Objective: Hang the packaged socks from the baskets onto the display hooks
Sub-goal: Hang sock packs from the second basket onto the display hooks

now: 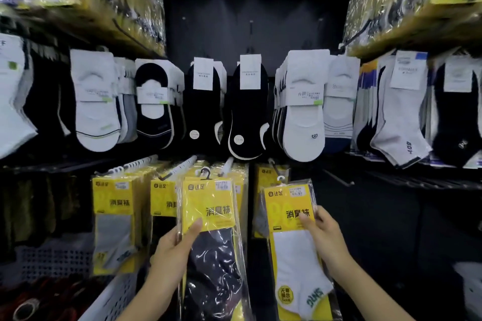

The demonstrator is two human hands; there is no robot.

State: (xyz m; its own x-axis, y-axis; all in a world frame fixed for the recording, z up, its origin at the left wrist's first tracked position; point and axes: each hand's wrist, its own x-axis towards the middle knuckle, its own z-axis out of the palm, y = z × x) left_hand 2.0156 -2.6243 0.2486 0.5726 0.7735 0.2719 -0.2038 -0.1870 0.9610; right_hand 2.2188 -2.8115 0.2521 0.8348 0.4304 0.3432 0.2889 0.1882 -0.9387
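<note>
Pinched: dark-sock pack (208, 206) in left hand (172, 245), white-sock pack (294, 255) in right hand (328, 237); basket (114, 297) holds dark items (52, 294).

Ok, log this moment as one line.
left hand: grips dark-sock pack | right hand: grips white-sock pack | packs: held up at lower display hooks | hung: cannot tell | basket: lower left

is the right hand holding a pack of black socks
No, the right hand grips the white-sock pack; the left hand holds the dark pack.
</note>
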